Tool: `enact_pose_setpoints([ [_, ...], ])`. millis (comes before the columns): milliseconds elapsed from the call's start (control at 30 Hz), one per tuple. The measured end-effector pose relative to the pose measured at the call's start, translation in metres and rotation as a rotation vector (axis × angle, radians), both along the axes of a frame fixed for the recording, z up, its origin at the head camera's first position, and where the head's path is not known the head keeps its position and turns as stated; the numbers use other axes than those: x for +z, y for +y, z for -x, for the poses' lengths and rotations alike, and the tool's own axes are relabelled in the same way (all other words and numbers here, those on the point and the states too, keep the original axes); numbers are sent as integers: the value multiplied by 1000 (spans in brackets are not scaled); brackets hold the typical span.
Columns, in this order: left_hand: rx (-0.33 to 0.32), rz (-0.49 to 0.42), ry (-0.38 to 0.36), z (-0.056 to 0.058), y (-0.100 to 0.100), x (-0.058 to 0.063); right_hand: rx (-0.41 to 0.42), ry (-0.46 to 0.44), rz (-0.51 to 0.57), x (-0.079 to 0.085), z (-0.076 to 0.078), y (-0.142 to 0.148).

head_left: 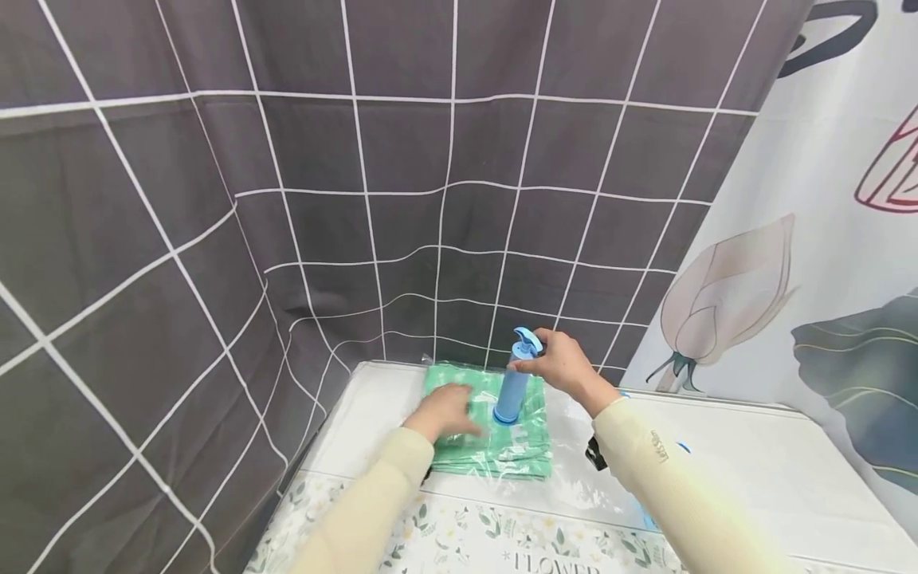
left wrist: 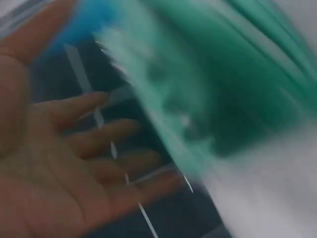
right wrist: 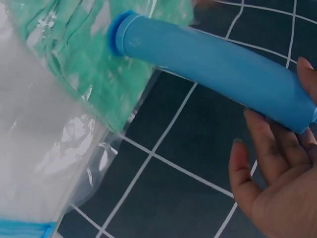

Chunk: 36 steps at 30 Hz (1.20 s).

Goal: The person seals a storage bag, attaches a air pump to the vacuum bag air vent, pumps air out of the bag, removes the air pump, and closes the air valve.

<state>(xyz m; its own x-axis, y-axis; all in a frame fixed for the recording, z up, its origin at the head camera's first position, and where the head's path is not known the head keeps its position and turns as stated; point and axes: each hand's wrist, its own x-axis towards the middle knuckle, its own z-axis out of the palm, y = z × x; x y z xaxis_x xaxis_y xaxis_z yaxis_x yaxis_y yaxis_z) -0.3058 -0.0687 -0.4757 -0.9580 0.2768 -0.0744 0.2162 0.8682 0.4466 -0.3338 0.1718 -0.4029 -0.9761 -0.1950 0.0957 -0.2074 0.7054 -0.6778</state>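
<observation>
Blue hand pump (head_left: 512, 391): near-upright along long axis, leaning slightly right, with foot on clear plastic bag (right wrist: 69, 144) of folded green cloth (head_left: 527, 462); gripped near top by right hand (head_left: 564, 367), the nearer. Left hand (head_left: 445, 409): open, just left of pump.

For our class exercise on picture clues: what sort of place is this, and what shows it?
Probably a curtained-off indoor corner, perhaps in a home: a dark grid-patterned curtain and a pale lotus-print curtain hang around a flower-printed work surface. The wider room is out of view.
</observation>
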Motion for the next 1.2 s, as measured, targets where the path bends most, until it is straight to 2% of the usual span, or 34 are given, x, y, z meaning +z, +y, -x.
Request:
enact_pose_setpoints([
  [67,-34,-179,37,1,21,9,13,5,-1,1,-1,1],
  [167,-34,-414,95,7,49,11,30,13,-5,3,-2,2],
  [267,15,-491,158,12,65,3,43,3,-19,4,-1,4],
  [400,48,-478,235,19,69,-5,70,61,-42,13,-1,5],
  [500,22,-465,254,24,68,-8,95,157,-76,27,-3,3],
  [667,13,-439,255,28,69,-8,173,330,-260,46,-6,-8],
  [733,13,-432,257,28,70,-8,189,392,-337,48,-6,-11],
  [833,7,-425,259,27,72,-8,195,451,-398,46,-5,-13],
  [967,20,-402,264,28,74,-7,212,490,-425,43,-1,-13],
  [1200,28,-374,269,24,74,-5,246,466,-399,47,-2,-9],
])
